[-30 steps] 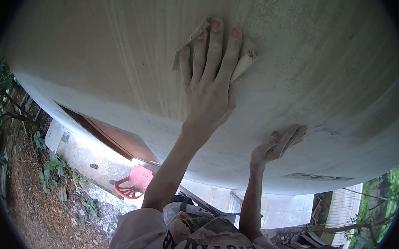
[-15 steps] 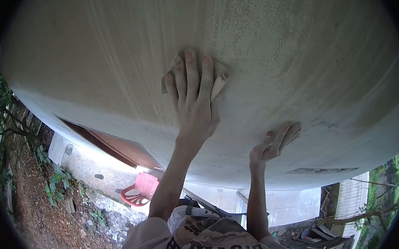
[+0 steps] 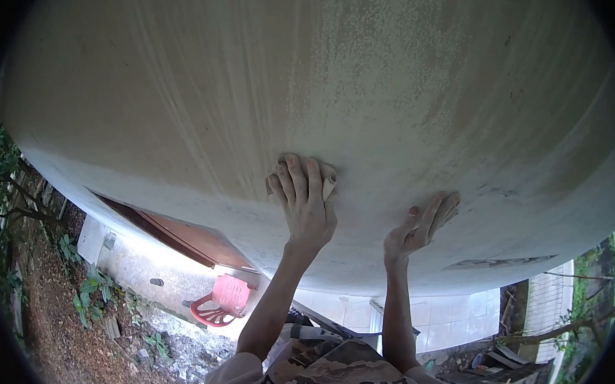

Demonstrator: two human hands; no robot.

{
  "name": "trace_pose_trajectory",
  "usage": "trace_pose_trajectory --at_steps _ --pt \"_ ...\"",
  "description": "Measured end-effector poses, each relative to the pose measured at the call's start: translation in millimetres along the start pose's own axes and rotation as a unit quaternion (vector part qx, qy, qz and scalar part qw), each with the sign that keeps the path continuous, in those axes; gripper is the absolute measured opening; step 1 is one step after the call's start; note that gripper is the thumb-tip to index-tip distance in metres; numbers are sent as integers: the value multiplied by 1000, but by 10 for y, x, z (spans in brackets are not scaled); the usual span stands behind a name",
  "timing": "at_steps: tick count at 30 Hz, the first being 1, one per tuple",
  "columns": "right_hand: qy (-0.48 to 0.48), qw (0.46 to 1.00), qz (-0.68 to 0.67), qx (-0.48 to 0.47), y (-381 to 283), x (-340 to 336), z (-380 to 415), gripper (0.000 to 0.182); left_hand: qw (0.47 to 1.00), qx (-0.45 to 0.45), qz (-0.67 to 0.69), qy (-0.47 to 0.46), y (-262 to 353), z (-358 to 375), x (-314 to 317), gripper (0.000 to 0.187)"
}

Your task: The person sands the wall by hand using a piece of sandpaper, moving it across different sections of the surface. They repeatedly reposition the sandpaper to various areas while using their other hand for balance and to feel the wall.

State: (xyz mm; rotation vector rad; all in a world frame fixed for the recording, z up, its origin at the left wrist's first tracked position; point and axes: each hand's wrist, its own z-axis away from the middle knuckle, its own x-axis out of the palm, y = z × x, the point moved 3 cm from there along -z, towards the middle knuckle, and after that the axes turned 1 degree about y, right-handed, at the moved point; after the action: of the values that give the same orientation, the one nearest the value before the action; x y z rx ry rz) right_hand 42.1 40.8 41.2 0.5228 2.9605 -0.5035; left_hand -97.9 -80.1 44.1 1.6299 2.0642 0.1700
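Note:
My left hand (image 3: 305,206) presses a folded greyish sheet (image 3: 329,183), perhaps sandpaper, against the large pale wall (image 3: 387,110). The sheet's curled edge shows beside the thumb, and its rest is hidden under the fingers. To the right and slightly lower, my right hand (image 3: 422,228) leans on the same wall with its thumb apart and nothing in it. Whitish dust covers both hands. Pale streaks and speckled patches mark the wall above them.
A red plastic chair (image 3: 231,295) stands at the lower left, near a brown panel (image 3: 183,236) in the wall. Leafy ground (image 3: 61,312) lies at far left. White tiles (image 3: 456,320) and a pile of boards (image 3: 504,359) are at the lower right.
My left hand has slid down the wall with the sheet, closer to my body. My right hand stays in nearly the same place. The view has shifted slightly.

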Motion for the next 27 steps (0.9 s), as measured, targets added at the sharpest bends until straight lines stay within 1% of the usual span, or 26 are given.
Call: trace_pose_trajectory --at_steps 1,3,6,7,8,10,11,13,15,17,19,21,24,26,27 --pt "-2 1000 7 3 -12 -10 29 44 1000 5 3 12 107 -330 -130 61" --pt "-3 1000 20 6 -20 23 15 46 999 43 -19 -1 323 -891 -382 62" --pt "11 1000 22 13 -33 47 37 46 992 93 -79 -34 295 -911 -388 59" --pt "12 1000 20 14 -38 63 35 46 993 90 -71 -37 222 -736 -300 60" --pt "14 1000 18 16 -48 63 48 46 993 88 -64 -41 89 -393 -152 60" --pt "16 1000 14 20 -43 67 71 46 986 127 -85 -62 -205 401 180 61" --pt "17 1000 12 23 -27 81 91 46 990 112 -75 -53 -330 723 306 62" --pt "17 1000 9 22 -52 66 109 46 992 91 -65 -51 -369 852 346 63" --pt "19 1000 8 10 -87 58 68 46 993 81 -64 -57 -205 600 221 63" --pt "16 1000 13 8 -45 81 52 45 997 39 -42 -41 -30 90 51 61" --pt "9 1000 18 16 -50 46 107 45 995 61 -56 -49 230 -663 -270 58" --pt "14 999 19 23 -84 56 81 45 993 91 -65 -29 392 -1096 -482 56" --pt "15 1000 16 14 -51 75 108 45 994 85 -62 -30 217 -747 -320 57" --pt "15 1000 20 12 -46 79 121 45 995 56 -57 -56 -35 -26 -35 60" --pt "16 1000 22 11 -34 78 130 45 994 64 -65 -66 -209 468 163 61"
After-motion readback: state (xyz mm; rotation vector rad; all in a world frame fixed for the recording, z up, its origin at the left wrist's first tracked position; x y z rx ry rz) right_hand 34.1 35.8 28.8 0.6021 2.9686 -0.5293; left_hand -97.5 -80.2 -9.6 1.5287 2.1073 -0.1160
